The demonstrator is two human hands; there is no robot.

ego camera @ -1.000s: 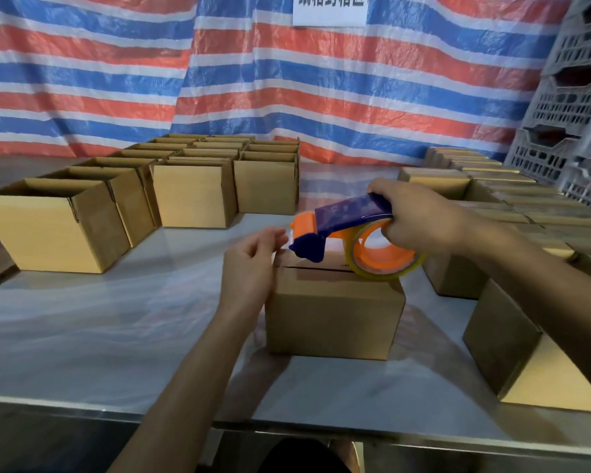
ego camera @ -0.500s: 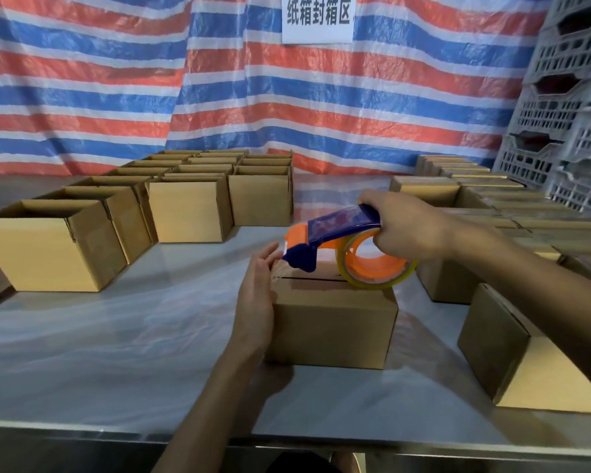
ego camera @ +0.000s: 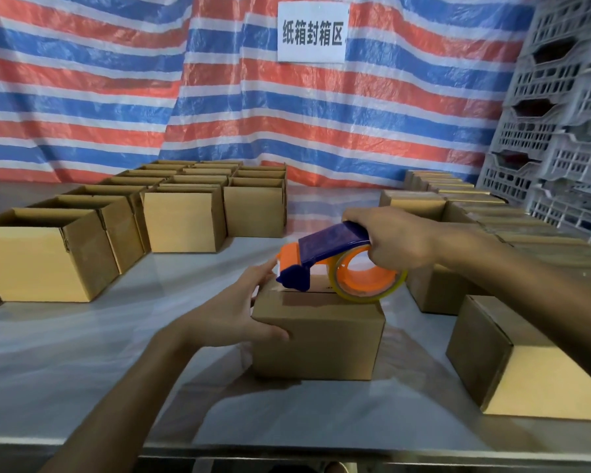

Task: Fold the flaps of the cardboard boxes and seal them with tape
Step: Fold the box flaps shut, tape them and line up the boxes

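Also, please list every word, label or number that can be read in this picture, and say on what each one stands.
"纸箱封箱区": black characters on the white paper sign, which hangs on the striped tarp.
Cardboard box in front: nothing readable on it.
Tape dispenser: nothing readable on it.

Dim, soft indoor light through a wide lens

Standing here, the light seems to fall from above and beyond the middle cardboard box. Its top is shaded under the tape dispenser, and blurry arm shadows spread across the table on its near side. Left of the box the tabletop gives off a pale, milky sheen. Far right of it the stacked crates lean with the lens bend. Below it the left forearm looks soft and smeared.
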